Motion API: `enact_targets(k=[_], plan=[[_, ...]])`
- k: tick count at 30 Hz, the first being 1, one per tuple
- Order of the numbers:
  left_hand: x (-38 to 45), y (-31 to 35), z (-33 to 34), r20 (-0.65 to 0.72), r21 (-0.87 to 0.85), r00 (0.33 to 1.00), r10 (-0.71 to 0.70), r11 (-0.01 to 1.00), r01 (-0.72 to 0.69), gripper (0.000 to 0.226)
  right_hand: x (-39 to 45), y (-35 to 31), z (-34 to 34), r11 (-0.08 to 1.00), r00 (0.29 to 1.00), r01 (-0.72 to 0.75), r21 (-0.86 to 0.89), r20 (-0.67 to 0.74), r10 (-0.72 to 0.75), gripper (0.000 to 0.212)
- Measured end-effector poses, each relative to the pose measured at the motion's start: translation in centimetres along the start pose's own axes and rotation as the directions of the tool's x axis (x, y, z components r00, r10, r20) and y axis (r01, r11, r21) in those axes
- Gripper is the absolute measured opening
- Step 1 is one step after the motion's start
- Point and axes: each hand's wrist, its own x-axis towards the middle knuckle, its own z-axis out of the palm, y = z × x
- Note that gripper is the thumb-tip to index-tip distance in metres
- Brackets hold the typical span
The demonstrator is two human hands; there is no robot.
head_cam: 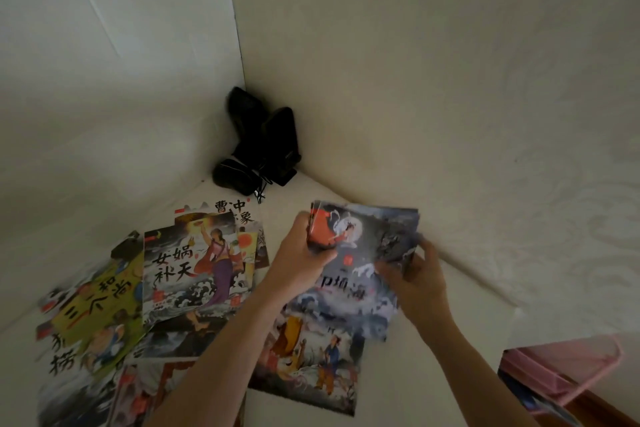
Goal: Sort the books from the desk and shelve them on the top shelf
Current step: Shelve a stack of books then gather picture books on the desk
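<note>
You hold thin stack of picture books (360,253) above worktop (433,340): left hand (304,253) grips upper-left corner, right hand (419,277) pinches right edge. Long axis runs away from you. Remaining books (187,274) lie scattered left, nearer left hand.

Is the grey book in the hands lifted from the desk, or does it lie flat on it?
Lifted. Left hand and right hand grip the grey book by its edges, tilted above the book lying under it.
</note>
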Motion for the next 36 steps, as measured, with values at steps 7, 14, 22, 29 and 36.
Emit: enact_targets(k=[7,14,22,29,36], plan=[[0.1,0.1,-1.5,0.009,-0.026,0.957,0.29,0.957,-0.289,0.035,-0.7,-1.0,0.3,0.936,0.931,0.349,-0.05,-0.097,-0.352,0.047],[-0.4,-4.5,1.6,0.043,0.075,0.984,0.175,0.981,-0.178,0.029,-1.9,3.2,1.5,0.965,0.965,0.247,-0.089,-0.073,-0.253,0.033],[-0.6,-2.4,1.0,-0.165,0.054,0.978,0.124,0.992,-0.117,0.03,-1.5,-1.7,0.0,0.952,0.983,0.156,-0.264,-0.048,-0.175,0.03],[-4.0,-7.5,-0.5,-0.136,0.561,0.984,-0.118,0.809,0.175,0.046,-2.7,1.9,3.4,0.79,0.991,0.018,-0.612,0.116,0.067,0.044],[-4.9,-7.8,1.1,-0.241,0.388,0.959,-0.148,0.891,0.235,0.041,-2.4,2.1,5.1,0.82,0.98,-0.166,-0.548,0.001,0.199,0.062]])
